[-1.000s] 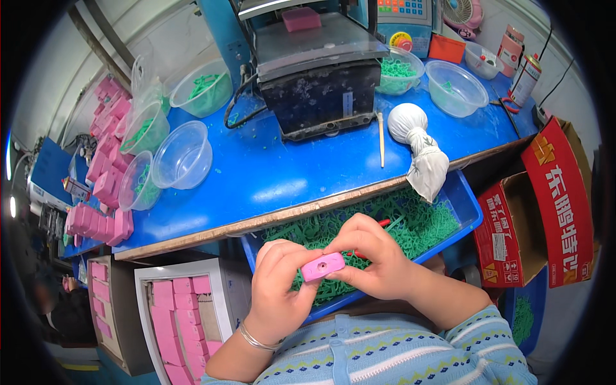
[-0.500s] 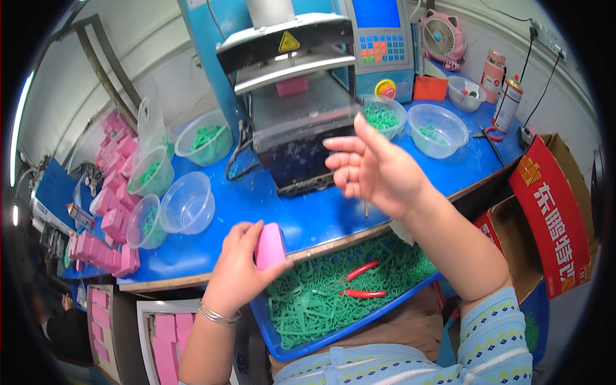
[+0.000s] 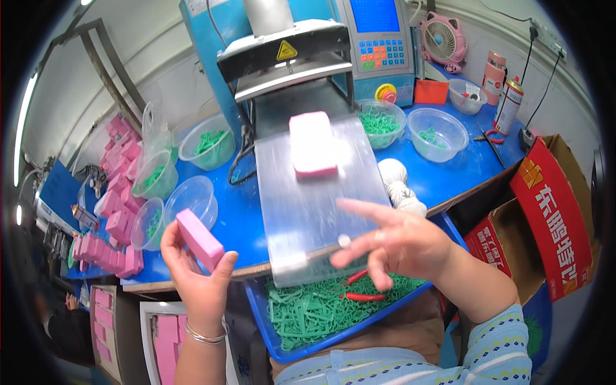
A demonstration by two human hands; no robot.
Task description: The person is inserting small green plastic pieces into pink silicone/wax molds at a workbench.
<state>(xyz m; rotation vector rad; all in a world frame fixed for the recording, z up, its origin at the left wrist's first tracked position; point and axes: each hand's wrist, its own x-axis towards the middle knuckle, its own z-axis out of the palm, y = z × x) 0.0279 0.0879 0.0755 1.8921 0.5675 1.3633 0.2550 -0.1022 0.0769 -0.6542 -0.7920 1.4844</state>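
Note:
My left hand (image 3: pixel 200 282) grips a pink rectangular block (image 3: pixel 200 240) between thumb and fingers, held up beside the table's front edge. A flat metal plate (image 3: pixel 301 215) stands pulled out of the blue press machine (image 3: pixel 221 48) toward me. A second pink block (image 3: pixel 311 144) lies on that plate, partly washed out by glare. Over the plate's near right part, my right hand (image 3: pixel 407 247) hovers with fingers spread and nothing in it, its fingertips close to a small pale knob (image 3: pixel 344 241). I cannot tell whether they touch the knob.
Below the plate, a blue tray (image 3: pixel 260 330) holds green rubbery scraps and red-handled pliers (image 3: pixel 364 296). Clear plastic bowls (image 3: pixel 437 133) stand on both sides of the press. Stacked pink blocks (image 3: pixel 112 253) fill the left. A red carton (image 3: pixel 552 224) stands right; white rolled cloth (image 3: pixel 401 186) lies beside the plate.
The plate has come out of the press toward me, bringing its pink block into view. My right hand has moved down and nearer; my left has shifted left, turning its block.

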